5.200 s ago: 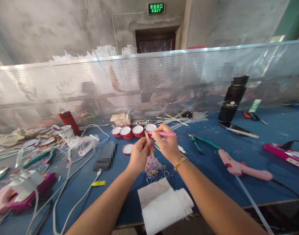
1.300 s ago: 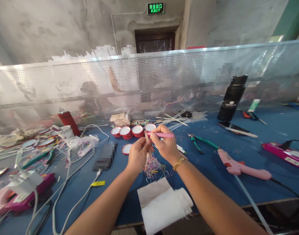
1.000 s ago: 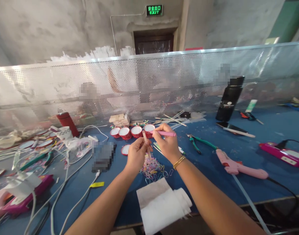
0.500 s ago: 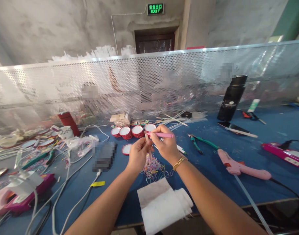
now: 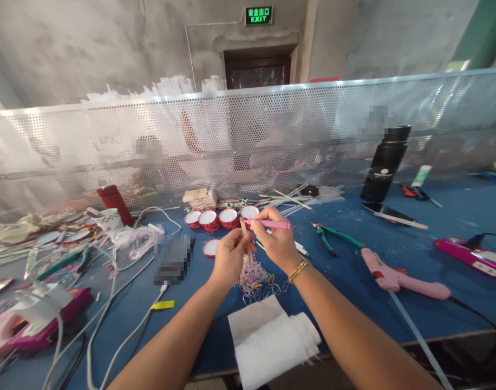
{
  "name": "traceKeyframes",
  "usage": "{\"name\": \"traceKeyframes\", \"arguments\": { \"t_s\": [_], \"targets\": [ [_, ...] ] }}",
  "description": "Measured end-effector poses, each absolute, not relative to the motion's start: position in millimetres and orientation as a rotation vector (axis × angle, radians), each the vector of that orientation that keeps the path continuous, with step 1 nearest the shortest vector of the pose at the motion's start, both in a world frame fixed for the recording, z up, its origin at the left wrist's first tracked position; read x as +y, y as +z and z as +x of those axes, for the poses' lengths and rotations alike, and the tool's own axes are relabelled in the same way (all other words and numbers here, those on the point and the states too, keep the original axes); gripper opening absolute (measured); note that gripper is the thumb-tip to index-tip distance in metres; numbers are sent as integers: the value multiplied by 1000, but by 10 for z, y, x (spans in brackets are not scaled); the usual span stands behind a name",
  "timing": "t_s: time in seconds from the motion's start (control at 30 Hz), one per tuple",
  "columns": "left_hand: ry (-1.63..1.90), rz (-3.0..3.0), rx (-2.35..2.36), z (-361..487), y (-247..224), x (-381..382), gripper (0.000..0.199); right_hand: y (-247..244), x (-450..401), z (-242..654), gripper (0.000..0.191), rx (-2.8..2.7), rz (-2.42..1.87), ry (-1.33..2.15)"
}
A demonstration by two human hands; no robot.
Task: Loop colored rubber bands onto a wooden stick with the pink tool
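Note:
A flat wooden stick (image 5: pixel 243 226) stands nearly upright in my left hand (image 5: pixel 230 253), pinched between thumb and fingers. My right hand (image 5: pixel 275 238) is closed round a pink pen (image 5: pixel 272 223), its tip at the upper part of the stick. Below both hands lies a pile of small coloured rubber bands (image 5: pixel 252 279). Just behind the hands are several red-rimmed round pieces with white tops (image 5: pixel 228 216). Another such white-topped piece (image 5: pixel 209 248) sits left of my left hand.
White cloth (image 5: pixel 272 346) lies at the front edge. To the right are green-handled pliers (image 5: pixel 341 235), a pink glue gun (image 5: pixel 394 276) and a black bottle (image 5: pixel 384 168). A phone (image 5: pixel 173 260), cables and a red bottle (image 5: pixel 113 203) are on the left. A perforated metal screen (image 5: pixel 248 124) stands behind.

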State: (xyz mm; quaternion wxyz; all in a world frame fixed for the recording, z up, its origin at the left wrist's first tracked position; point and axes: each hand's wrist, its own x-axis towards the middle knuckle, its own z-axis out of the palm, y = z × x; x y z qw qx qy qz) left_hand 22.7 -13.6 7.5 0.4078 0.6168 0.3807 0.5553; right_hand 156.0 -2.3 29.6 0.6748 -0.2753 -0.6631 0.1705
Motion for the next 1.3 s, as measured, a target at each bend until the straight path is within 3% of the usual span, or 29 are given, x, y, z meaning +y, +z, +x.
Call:
{"name": "traceKeyframes", "arguments": {
  "t_s": [1.3],
  "targets": [
    [1361,1640,994,232,82,-150,32,293,-1,1575,12,-1489,-626,396]
  ]
}}
